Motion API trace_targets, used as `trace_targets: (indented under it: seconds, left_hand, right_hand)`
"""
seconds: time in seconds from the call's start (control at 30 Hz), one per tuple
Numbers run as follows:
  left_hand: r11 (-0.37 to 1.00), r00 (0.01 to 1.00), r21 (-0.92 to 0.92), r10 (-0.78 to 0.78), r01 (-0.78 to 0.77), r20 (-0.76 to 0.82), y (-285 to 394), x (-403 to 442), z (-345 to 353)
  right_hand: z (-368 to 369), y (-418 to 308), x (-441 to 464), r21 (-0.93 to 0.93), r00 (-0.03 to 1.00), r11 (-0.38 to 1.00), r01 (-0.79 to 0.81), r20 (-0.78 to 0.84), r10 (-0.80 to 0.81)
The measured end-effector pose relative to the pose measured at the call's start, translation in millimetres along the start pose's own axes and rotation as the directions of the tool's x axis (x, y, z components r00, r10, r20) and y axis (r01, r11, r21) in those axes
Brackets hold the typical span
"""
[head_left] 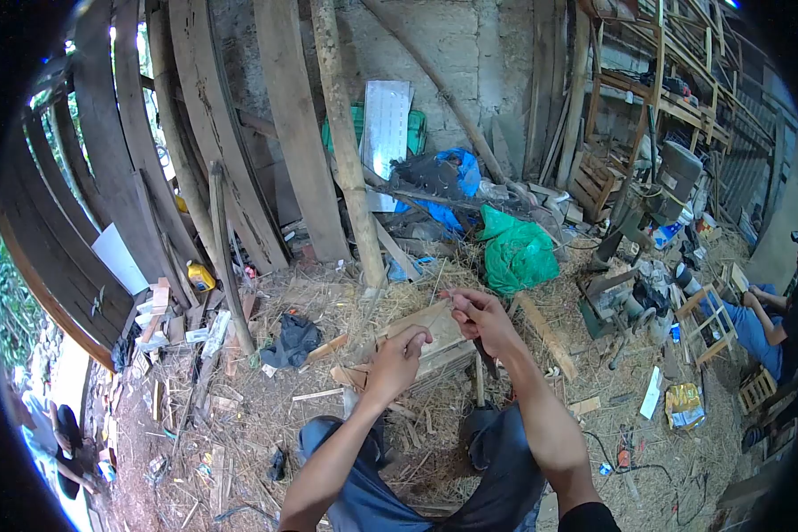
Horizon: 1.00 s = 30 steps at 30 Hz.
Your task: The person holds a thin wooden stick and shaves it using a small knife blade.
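Observation:
My left hand (pixel 402 356) is raised in front of my knees, its fingers curled closed; anything inside them is hidden. To its right and a little higher, my right hand (pixel 482 319) has thumb and fingers pressed together in a pinch. A thin pale strand seems to show near those fingertips, too fine to name. A dark, narrow object shows just below the right palm, and I cannot tell whether it is held. Beneath and behind both hands lie pale wooden boards (pixel 442 353) on the ground between my feet.
Straw and wood scraps litter the floor. A green plastic bag (pixel 516 250) lies ahead, a dark cloth or bag (pixel 293 342) to the left. Upright planks (pixel 303 133) lean on the wall. At right, another person (pixel 776 328) sits by a small wooden frame (pixel 708 324).

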<state>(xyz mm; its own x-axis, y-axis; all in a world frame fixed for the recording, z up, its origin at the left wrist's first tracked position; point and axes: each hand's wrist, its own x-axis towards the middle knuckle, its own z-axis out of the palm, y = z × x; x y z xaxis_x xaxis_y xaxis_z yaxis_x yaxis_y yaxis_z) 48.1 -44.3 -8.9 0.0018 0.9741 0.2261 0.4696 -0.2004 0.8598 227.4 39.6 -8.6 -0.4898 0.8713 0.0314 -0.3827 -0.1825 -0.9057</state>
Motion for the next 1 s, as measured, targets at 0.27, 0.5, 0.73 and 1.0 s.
trace_targets:
  seconds: [0.27,0.5,0.73,1.0]
  left_hand:
    - [0.986,0.999,0.168,0.013,-0.007,-0.03,-5,-7,4]
    - [0.991,0.998,0.133,-0.01,0.019,-0.069,-28,-5,-11]
    - [0.981,1.0,0.192,0.023,-0.024,0.012,-24,18,5]
    - [0.997,0.998,0.081,-0.021,0.017,0.055,-34,8,-11]
  right_hand:
    - [-22,7,15,-0.123,0.965,0.992,0.006,-0.26,-0.038]
    - [-35,8,10,-0.205,0.896,0.969,0.139,-0.39,-0.211]
    - [-7,21,11,-0.181,0.992,0.982,0.045,-0.106,-0.065]
    - [-26,17,15,0.021,0.927,0.994,0.108,-0.363,-0.093]
